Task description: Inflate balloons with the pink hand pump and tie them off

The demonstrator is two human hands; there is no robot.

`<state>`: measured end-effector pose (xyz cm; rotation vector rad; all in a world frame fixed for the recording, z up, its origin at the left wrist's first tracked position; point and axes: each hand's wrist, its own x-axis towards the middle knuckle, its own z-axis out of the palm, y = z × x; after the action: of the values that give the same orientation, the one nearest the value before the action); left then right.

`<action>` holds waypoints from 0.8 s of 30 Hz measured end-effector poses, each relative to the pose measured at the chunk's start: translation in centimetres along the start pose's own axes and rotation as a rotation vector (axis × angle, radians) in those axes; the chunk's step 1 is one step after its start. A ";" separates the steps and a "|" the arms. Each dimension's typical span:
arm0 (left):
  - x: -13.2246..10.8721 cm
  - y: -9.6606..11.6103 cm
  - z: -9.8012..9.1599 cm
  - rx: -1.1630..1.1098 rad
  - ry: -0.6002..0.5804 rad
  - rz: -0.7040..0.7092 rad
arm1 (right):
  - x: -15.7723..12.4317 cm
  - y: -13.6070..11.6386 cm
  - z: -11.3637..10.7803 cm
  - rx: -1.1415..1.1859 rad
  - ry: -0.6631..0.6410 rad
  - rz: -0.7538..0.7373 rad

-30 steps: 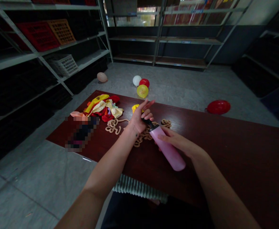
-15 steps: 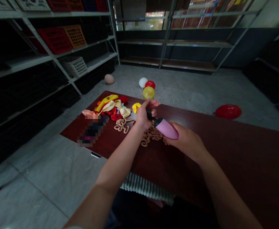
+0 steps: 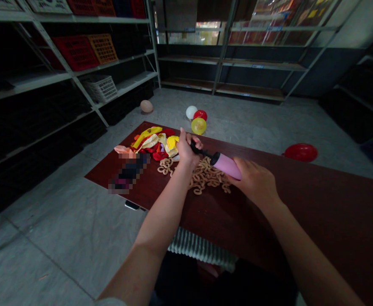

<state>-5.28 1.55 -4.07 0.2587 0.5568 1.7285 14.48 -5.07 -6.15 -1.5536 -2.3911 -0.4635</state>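
A balloon pump with a pink barrel and a black end is held between my two hands above the table. My right hand wraps round the pink barrel. The fingers of my left hand close round the black end. A bright yellow balloon, uninflated, shows just beyond my left hand; whether it sits on the pump's nozzle is hidden. Under the pump lies a heap of tan, curly long balloons. Left of it is a pile of flat balloons in yellow, cream and red.
A blurred-out dark object lies on the brown table at the left. Inflated yellow, white and red balloons rest on the floor beyond. Shelving with crates stands to the left and back.
My hands have drawn slightly apart, and more of the pump's black part shows between them. The yellow balloon has shifted left with my left hand. The view has moved a little.
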 end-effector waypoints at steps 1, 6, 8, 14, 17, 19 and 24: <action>0.2 0.1 -0.1 -0.015 0.006 0.015 | 0.0 0.3 0.1 -0.011 0.000 -0.010; 0.8 0.6 -0.8 -0.093 0.023 0.036 | -0.6 2.2 1.0 -0.099 0.022 -0.059; 0.9 0.7 -1.0 -0.105 0.030 0.056 | -0.9 2.9 1.4 -0.097 0.037 -0.063; 1.0 1.3 -1.3 -0.054 0.044 0.078 | -1.6 3.7 2.1 -0.092 0.024 0.027; 1.2 1.2 -1.3 -0.028 0.028 0.077 | -1.9 3.8 2.1 -0.039 -0.008 0.046; 1.2 1.0 -1.3 0.004 0.025 0.079 | -2.3 3.8 1.9 0.025 -0.026 0.060; 0.4 0.3 -0.8 0.048 0.012 0.068 | -3.1 3.7 1.5 0.096 -0.074 0.078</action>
<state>-5.97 1.71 -4.66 0.3051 0.6048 1.7850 19.04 -5.67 -8.23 -1.6410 -2.3594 -0.2758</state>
